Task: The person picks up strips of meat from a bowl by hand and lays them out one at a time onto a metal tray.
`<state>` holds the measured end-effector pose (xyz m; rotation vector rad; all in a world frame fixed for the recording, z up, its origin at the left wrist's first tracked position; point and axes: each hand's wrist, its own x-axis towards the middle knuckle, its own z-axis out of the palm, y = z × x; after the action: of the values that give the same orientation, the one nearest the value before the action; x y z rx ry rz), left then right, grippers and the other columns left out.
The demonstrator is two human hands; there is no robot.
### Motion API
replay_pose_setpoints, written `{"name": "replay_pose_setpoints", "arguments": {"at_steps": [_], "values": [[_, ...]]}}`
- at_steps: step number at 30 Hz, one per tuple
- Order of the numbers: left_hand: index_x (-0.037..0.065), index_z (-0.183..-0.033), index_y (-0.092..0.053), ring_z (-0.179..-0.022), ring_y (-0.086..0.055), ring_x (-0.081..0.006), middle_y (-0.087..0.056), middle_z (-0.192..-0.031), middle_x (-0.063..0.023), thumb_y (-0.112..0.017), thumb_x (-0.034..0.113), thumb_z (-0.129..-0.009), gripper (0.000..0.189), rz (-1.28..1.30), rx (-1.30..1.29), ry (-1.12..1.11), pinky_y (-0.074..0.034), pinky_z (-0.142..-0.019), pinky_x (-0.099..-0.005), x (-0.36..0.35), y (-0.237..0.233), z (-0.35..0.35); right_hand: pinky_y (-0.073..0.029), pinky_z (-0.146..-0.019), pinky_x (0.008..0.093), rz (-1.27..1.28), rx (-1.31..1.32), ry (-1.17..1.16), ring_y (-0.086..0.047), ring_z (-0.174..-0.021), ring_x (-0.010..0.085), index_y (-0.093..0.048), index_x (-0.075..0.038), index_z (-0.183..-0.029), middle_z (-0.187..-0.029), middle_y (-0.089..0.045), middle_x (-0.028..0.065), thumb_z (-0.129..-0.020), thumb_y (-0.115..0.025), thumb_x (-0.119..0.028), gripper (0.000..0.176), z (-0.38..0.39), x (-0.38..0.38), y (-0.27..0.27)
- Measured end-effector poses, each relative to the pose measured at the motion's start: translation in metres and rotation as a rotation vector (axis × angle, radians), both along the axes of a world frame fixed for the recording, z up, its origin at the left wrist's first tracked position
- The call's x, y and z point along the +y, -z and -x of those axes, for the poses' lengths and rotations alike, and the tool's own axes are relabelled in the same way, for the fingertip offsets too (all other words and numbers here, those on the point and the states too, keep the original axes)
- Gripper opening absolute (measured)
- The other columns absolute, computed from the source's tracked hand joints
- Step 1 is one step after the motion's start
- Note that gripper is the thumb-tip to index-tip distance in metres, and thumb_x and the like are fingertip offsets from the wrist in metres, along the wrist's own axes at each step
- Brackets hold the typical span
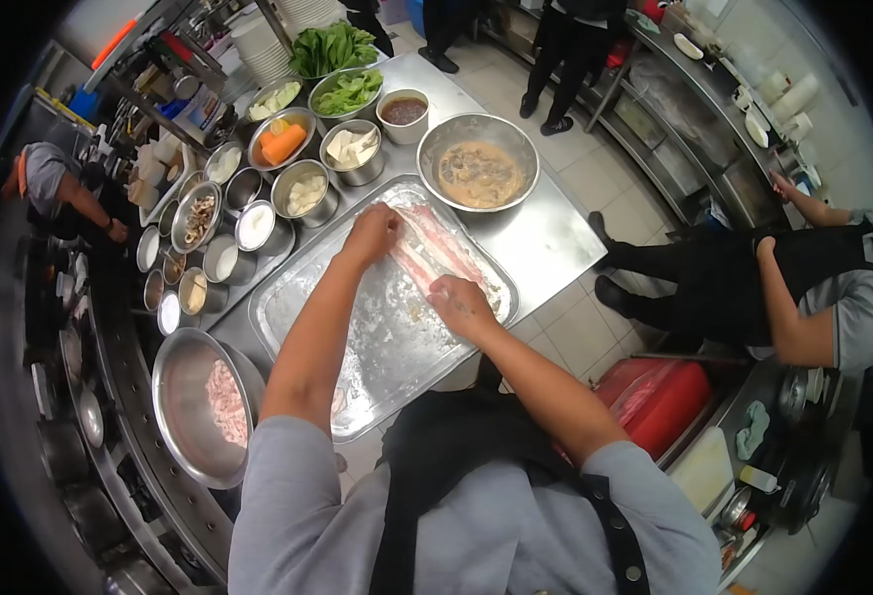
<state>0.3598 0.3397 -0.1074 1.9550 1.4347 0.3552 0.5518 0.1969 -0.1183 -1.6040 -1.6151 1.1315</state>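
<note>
Over the metal tray, a long pale-pink strip of raw meat lies between my hands. My left hand pinches its far-left end, with fingertips together. Lower down and to the right, my right hand has its fingers closed at the strip's near end. More raw meat lies beside it along the tray's right side. White residue and small scraps are smeared over the tray. A steel bowl of brownish, lumpy mixture stands just beyond the tray. Small pink meat pieces fill part of a large steel bowl at left.
Several steel containers crowd the left, including sliced mushrooms, carrots and leafy greens. A pot of dark sauce stands at the back. A co-worker is at right, another at far left. A red box sits below right.
</note>
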Motion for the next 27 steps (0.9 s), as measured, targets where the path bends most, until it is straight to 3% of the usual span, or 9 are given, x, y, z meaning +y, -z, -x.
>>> {"name": "replay_pose_setpoints", "arguments": {"at_steps": [2, 4, 6, 8, 13, 20, 22, 24, 27], "values": [[0.005, -0.086, -0.07, -0.091, -0.062, -0.03, -0.067, -0.089, -0.0127, -0.07, 0.01, -0.075, 0.012, -0.582, -0.021, -0.121, -0.048, -0.081, -0.0397, -0.01, 0.005, 0.006, -0.049, -0.073, 0.0432, -0.025, -0.03, -0.024, -0.064, -0.081, 0.036, -0.064, -0.003, -0.095, -0.084, -0.066, 0.0198, -0.083, -0.064, -0.021, 0.022, -0.003, -0.003, -0.003], [0.005, -0.085, -0.071, -0.092, -0.06, -0.0309, -0.066, -0.09, -0.0121, -0.07, 0.012, -0.075, 0.012, -0.535, 0.035, -0.174, -0.046, -0.082, -0.0416, -0.029, 0.008, 0.007, -0.049, -0.075, 0.0461, -0.043, -0.055, -0.047, -0.064, -0.085, 0.0384, -0.064, -0.002, -0.095, -0.087, -0.067, 0.0211, -0.085, -0.063, -0.022, 0.023, -0.007, -0.01, -0.013], [0.006, -0.084, -0.071, -0.094, -0.058, -0.0317, -0.064, -0.09, -0.0114, -0.07, 0.013, -0.076, 0.011, -0.495, 0.095, -0.23, -0.044, -0.084, -0.0435, -0.046, 0.005, 0.003, -0.049, -0.075, 0.0484, -0.097, -0.27, -0.146, -0.064, -0.085, 0.0389, -0.061, 0.001, -0.091, -0.085, -0.065, 0.0242, -0.086, -0.06, -0.02, 0.021, -0.01, -0.014, -0.023], [0.007, -0.086, -0.072, -0.091, -0.058, -0.0301, -0.065, -0.092, -0.0096, -0.07, 0.017, -0.077, 0.013, -0.402, 0.204, -0.082, -0.043, -0.081, -0.0434, -0.058, -0.003, -0.006, -0.05, -0.074, 0.048, -0.093, -0.428, -0.212, -0.064, -0.084, 0.037, -0.06, -0.001, -0.087, -0.085, -0.064, 0.0224, -0.086, -0.059, -0.017, 0.016, -0.008, -0.016, -0.023], [0.008, -0.088, -0.073, -0.095, -0.056, -0.0283, -0.065, -0.093, -0.0071, -0.072, 0.02, -0.076, 0.017, -0.342, 0.21, -0.107, -0.042, -0.083, -0.0415, -0.06, -0.004, -0.009, -0.051, -0.074, 0.0415, -0.425, -0.628, -0.341, -0.058, -0.092, 0.031, -0.061, -0.003, -0.083, -0.091, -0.058, 0.0148, -0.079, -0.056, -0.009, 0.009, -0.003, -0.016, -0.021], [0.009, -0.097, -0.072, -0.097, -0.057, -0.0267, -0.067, -0.1, -0.0067, -0.068, 0.019, -0.08, 0.021, -0.383, 0.197, -0.159, -0.042, -0.085, -0.0411, -0.072, -0.007, 0.005, -0.049, -0.079, 0.0416, -0.363, -0.607, -0.54, -0.057, -0.095, 0.0314, -0.065, -0.002, -0.079, -0.093, -0.059, 0.0158, -0.08, -0.056, -0.01, 0.012, -0.024, -0.027, -0.011], [0.009, -0.101, -0.071, -0.099, -0.058, -0.0283, -0.067, -0.102, -0.0097, -0.068, 0.017, -0.08, 0.022, -0.381, 0.126, -0.239, -0.044, -0.086, -0.0414, -0.092, -0.023, 0.021, -0.048, -0.078, 0.0431, -0.308, -0.559, -0.573, -0.056, -0.092, 0.0334, -0.066, -0.002, -0.08, -0.09, -0.058, 0.0162, -0.085, -0.059, -0.015, 0.016, -0.034, -0.032, -0.019], [0.007, -0.102, -0.07, -0.101, -0.059, -0.0306, -0.067, -0.102, -0.0126, -0.07, 0.015, -0.08, 0.024, -0.265, -0.025, -0.478, -0.046, -0.088, -0.0401, -0.116, -0.049, 0.037, -0.048, -0.079, 0.0437, -0.26, -0.508, -0.626, -0.057, -0.09, 0.0335, -0.067, -0.002, -0.083, -0.089, -0.059, 0.0151, -0.086, -0.063, -0.021, 0.02, -0.04, -0.03, -0.03], [0.004, -0.105, -0.067, -0.1, -0.059, -0.0334, -0.065, -0.105, -0.0147, -0.071, 0.016, -0.08, 0.028, -0.252, 0.107, -0.565, -0.047, -0.088, -0.0396, -0.175, -0.055, 0.074, -0.047, -0.079, 0.0421, -0.271, -0.375, -0.543, -0.059, -0.092, 0.0322, -0.069, -0.005, -0.088, -0.088, -0.061, 0.0129, -0.083, -0.068, -0.02, 0.017, -0.041, -0.023, -0.044]]}}
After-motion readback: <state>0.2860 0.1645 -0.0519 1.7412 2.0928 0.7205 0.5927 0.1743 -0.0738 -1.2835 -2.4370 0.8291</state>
